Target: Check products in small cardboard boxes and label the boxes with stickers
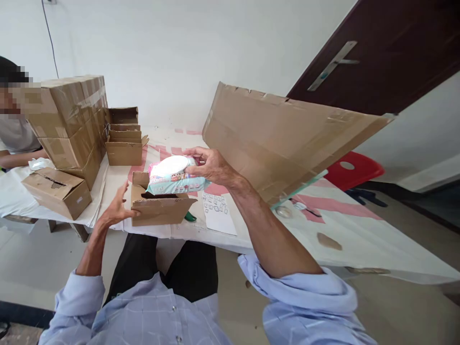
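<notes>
My right hand (pixel 212 166) grips a pack of wet wipes (pixel 176 179) by its right end. The pack is pale blue and pink with a white lid, and it hangs just over an open cardboard box (pixel 158 213) at the table's front edge. At the box's left end is my left hand (pixel 117 206), fingers spread, the thumb at the box's near left corner. Whether the thumb presses on the cardboard I cannot tell. The inside of the box is mostly hidden by the pack.
Taped cartons (pixel 72 115) are stacked at the left, with a smaller box (pixel 59 189) before them and open boxes (pixel 124 151) behind. A large cardboard sheet (pixel 283 139) leans at the right. A marked paper (pixel 219 211) and green object (pixel 190 216) lie nearby. Another person (pixel 17 136) sits far left.
</notes>
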Action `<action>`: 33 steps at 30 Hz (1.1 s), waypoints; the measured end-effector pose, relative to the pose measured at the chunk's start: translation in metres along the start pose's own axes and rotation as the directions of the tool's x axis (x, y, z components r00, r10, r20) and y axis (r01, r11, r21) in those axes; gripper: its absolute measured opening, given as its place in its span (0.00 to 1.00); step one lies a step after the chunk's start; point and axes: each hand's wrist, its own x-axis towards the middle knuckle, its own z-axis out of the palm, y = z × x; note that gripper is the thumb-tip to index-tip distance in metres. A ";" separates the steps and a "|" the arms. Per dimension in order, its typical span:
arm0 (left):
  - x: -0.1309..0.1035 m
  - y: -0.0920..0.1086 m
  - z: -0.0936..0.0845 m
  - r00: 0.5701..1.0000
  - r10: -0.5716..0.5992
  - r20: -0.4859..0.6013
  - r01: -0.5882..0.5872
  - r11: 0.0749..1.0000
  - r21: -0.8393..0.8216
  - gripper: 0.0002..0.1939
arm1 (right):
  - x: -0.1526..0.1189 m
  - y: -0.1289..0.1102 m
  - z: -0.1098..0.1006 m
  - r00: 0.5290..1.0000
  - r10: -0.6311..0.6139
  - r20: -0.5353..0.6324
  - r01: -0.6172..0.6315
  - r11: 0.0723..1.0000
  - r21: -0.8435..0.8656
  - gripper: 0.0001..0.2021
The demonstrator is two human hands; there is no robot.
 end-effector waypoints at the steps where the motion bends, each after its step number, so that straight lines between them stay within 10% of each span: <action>1: 0.001 0.007 -0.008 0.999 0.036 -0.030 -0.036 0.999 0.010 0.64 | 0.001 0.001 -0.001 1.000 0.011 -0.019 -0.010 0.999 0.038 0.26; 10: 0.065 0.066 -0.009 0.951 0.241 0.195 -0.270 0.952 0.141 0.50 | 0.014 0.019 0.036 0.987 0.161 0.019 -0.160 0.954 0.252 0.30; 22: 0.080 0.104 -0.028 0.897 0.434 0.085 -0.440 0.895 0.076 0.45 | 0.026 -0.006 0.022 0.985 0.168 0.027 -0.159 0.856 0.492 0.30; 29: 0.071 0.130 -0.038 0.953 0.184 -0.241 -0.226 0.960 -0.164 0.30 | 0.004 -0.031 0.043 0.999 -0.044 -0.027 0.052 0.829 0.558 0.37; 33: 0.078 0.130 -0.041 0.981 0.030 -0.192 -0.110 0.898 -0.425 0.33 | 0.002 -0.037 0.066 0.990 -0.125 -0.059 0.138 0.861 0.489 0.36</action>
